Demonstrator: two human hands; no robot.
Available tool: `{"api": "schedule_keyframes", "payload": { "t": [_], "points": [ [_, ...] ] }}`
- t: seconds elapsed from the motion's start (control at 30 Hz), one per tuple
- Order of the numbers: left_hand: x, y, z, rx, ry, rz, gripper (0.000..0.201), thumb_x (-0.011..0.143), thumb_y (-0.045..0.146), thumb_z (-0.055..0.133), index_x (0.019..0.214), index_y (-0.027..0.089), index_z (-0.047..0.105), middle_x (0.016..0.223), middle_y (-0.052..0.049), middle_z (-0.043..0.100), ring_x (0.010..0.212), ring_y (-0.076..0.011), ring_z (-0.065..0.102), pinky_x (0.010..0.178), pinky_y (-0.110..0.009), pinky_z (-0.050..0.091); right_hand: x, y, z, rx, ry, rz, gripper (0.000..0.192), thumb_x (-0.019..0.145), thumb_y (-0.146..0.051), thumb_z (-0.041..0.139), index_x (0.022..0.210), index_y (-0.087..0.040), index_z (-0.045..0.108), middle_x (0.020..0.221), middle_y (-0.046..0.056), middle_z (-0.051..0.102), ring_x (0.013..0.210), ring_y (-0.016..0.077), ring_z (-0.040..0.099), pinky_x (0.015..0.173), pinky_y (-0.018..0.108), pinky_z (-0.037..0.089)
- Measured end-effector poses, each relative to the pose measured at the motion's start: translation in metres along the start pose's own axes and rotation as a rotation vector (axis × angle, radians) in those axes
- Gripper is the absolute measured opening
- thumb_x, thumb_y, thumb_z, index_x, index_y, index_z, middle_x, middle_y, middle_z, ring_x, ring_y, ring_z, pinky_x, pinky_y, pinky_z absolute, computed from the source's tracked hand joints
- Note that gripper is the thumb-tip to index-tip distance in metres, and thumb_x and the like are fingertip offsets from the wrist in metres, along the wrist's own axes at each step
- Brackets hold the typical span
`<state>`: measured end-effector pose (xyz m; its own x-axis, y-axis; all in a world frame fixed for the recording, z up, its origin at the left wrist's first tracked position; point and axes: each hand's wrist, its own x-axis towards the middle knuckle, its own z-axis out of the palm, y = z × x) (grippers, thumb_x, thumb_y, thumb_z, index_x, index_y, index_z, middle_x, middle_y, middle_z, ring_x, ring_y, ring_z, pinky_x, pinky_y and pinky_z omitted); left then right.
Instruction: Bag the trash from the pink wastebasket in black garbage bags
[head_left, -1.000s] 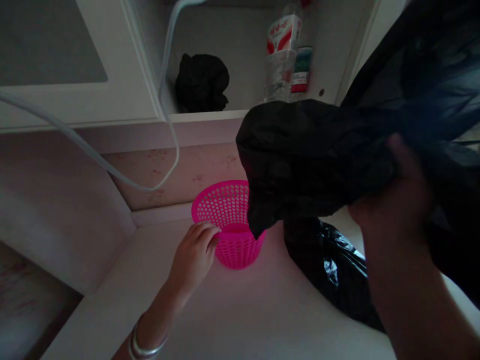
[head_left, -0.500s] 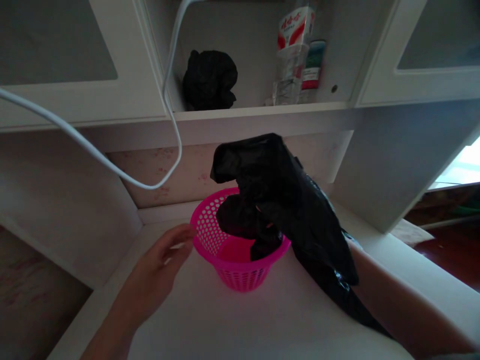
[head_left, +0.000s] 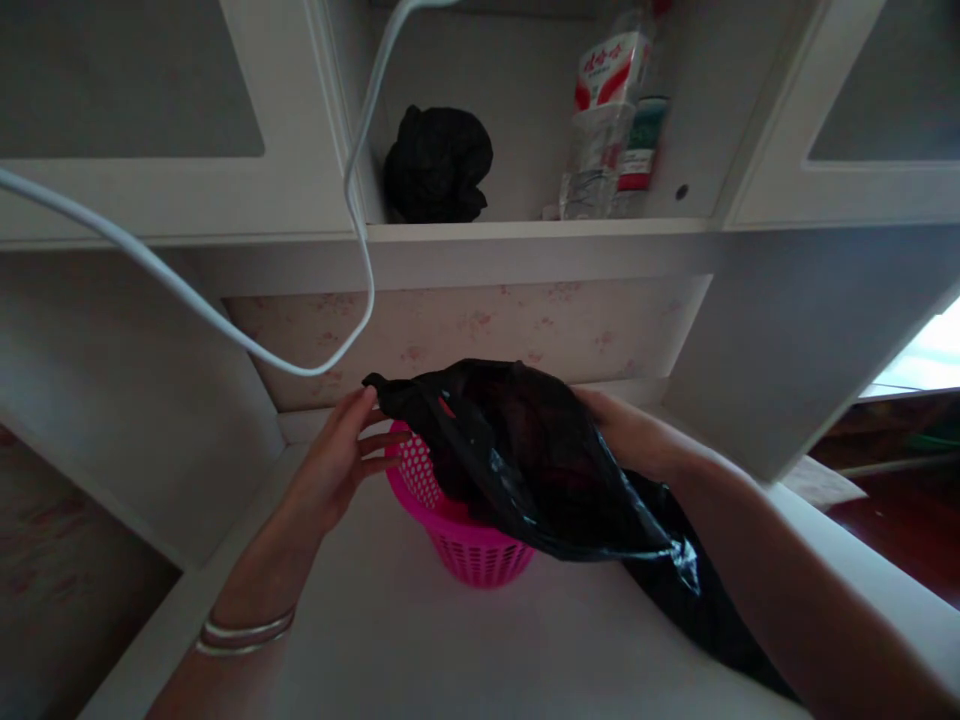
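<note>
Black plastic bag [head_left: 525, 460], one of it in hand, is thin, glossy and crumpled, with pale glints along its creases. It lies spread over the mouth of one pink basket [head_left: 465, 540] and trails off the basket's right side onto the table [head_left: 420, 650], under the right forearm. The basket is bright pink, round, its wall pierced with rows of small holes; it stands upright on the table between the two hands.

Two hands are at work. The left hand [head_left: 337, 465] is mostly open, its fingers stretched forward; the fingertips pinch the bag's left edge just above the basket's rim. Two silver bangles [head_left: 244, 632] sit on that wrist. The right hand [head_left: 626, 430] is at the far right edge of the bag, partly hidden by the plastic, so how tightly it closes cannot be told; it touches the bag there.

Above and beyond both hands, one open shelf [head_left: 525, 230] carries one black bundle [head_left: 439, 165] and two bottles [head_left: 607, 130] standing side by side. One white cable [head_left: 225, 330] hangs in a loop above the left hand.
</note>
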<state>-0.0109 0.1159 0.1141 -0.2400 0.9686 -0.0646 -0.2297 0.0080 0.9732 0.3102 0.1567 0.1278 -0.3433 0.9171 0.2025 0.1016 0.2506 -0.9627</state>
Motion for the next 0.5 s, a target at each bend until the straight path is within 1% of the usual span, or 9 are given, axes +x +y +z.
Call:
{"api": "schedule_keyframes", "payload": {
  "t": [0.07, 0.13, 0.2, 0.23, 0.3, 0.37, 0.4, 0.43, 0.5],
  "points": [
    [0.002, -0.001, -0.005, -0.05, 0.003, -0.008, 0.035, 0.096, 0.054, 0.062, 0.116, 0.025, 0.061, 0.107, -0.007, 0.073, 0.077, -0.0236, 0.077, 0.057, -0.031, 0.062, -0.006, -0.003, 0.001, 0.116, 0.019, 0.11, 0.062, 0.089, -0.051, 0.073, 0.146, -0.03, 0.06, 0.108, 0.005, 0.081, 0.081, 0.0262, 0.077, 0.078, 0.044, 0.065],
    [0.004, 0.0, -0.008, -0.132, 0.001, -0.039, 0.039, 0.098, 0.061, 0.054, 0.107, 0.024, 0.062, 0.101, -0.006, 0.073, 0.075, -0.0255, 0.077, 0.054, -0.033, 0.062, -0.015, -0.003, 0.005, 0.261, 0.079, 0.202, 0.071, 0.095, -0.068, 0.058, 0.156, -0.034, 0.046, 0.115, 0.008, 0.079, 0.082, 0.0271, 0.078, 0.075, 0.046, 0.065],
    [0.005, 0.001, -0.01, -0.182, 0.023, -0.064, 0.039, 0.099, 0.061, 0.052, 0.096, 0.023, 0.061, 0.094, -0.006, 0.073, 0.071, -0.0252, 0.077, 0.051, -0.033, 0.061, -0.024, -0.002, 0.008, 0.283, 0.092, 0.195, 0.077, 0.094, -0.072, 0.058, 0.161, -0.04, 0.036, 0.124, 0.007, 0.077, 0.095, 0.0276, 0.078, 0.082, 0.047, 0.065],
    [0.006, 0.003, -0.009, -0.188, 0.036, -0.076, 0.036, 0.099, 0.057, 0.054, 0.091, 0.023, 0.059, 0.091, -0.005, 0.073, 0.069, -0.024, 0.076, 0.05, -0.032, 0.061, -0.028, -0.003, 0.01, 0.218, 0.071, 0.152, 0.076, 0.092, -0.068, 0.063, 0.159, -0.041, 0.039, 0.129, 0.005, 0.074, 0.104, 0.0275, 0.076, 0.089, 0.047, 0.064],
    [0.006, 0.005, -0.008, -0.188, 0.053, -0.097, 0.028, 0.099, 0.046, 0.06, 0.084, 0.022, 0.057, 0.087, -0.003, 0.073, 0.065, -0.0208, 0.075, 0.048, -0.028, 0.059, -0.036, -0.003, 0.01, -0.01, 0.002, 0.03, 0.063, 0.088, -0.056, 0.075, 0.147, -0.04, 0.058, 0.135, 0.003, 0.071, 0.119, 0.027, 0.071, 0.101, 0.045, 0.06],
    [0.004, 0.007, -0.007, -0.196, 0.063, -0.113, 0.023, 0.1, 0.038, 0.061, 0.083, 0.022, 0.058, 0.084, -0.003, 0.073, 0.062, -0.0185, 0.074, 0.048, -0.026, 0.059, -0.043, -0.004, 0.008, -0.249, -0.048, -0.077, 0.045, 0.087, -0.05, 0.077, 0.129, -0.035, 0.073, 0.133, 0.004, 0.07, 0.12, 0.0273, 0.068, 0.105, 0.044, 0.058],
    [0.002, 0.008, -0.008, -0.206, 0.069, -0.117, 0.022, 0.1, 0.037, 0.06, 0.084, 0.022, 0.058, 0.083, -0.003, 0.073, 0.061, -0.018, 0.073, 0.047, -0.025, 0.058, -0.047, -0.005, 0.006, -0.335, -0.058, -0.107, 0.042, 0.088, -0.051, 0.075, 0.126, -0.034, 0.076, 0.133, 0.005, 0.069, 0.119, 0.0282, 0.069, 0.104, 0.045, 0.059],
    [0.0, 0.008, -0.01, -0.216, 0.079, -0.117, 0.023, 0.101, 0.037, 0.058, 0.084, 0.022, 0.058, 0.083, -0.003, 0.073, 0.061, -0.0181, 0.073, 0.047, -0.025, 0.058, -0.052, -0.005, 0.005, -0.403, -0.061, -0.122, 0.045, 0.087, -0.051, 0.075, 0.128, -0.034, 0.075, 0.136, 0.007, 0.067, 0.12, 0.03, 0.068, 0.103, 0.046, 0.059],
    [-0.004, 0.007, -0.015, -0.231, 0.1, -0.099, 0.026, 0.103, 0.039, 0.054, 0.084, 0.022, 0.058, 0.087, -0.004, 0.074, 0.064, -0.0199, 0.075, 0.046, -0.026, 0.058, -0.062, -0.006, 0.005, -0.525, -0.072, -0.121, 0.066, 0.081, -0.053, 0.08, 0.144, -0.036, 0.065, 0.148, 0.011, 0.059, 0.131, 0.037, 0.062, 0.106, 0.051, 0.057]
  ]
}}
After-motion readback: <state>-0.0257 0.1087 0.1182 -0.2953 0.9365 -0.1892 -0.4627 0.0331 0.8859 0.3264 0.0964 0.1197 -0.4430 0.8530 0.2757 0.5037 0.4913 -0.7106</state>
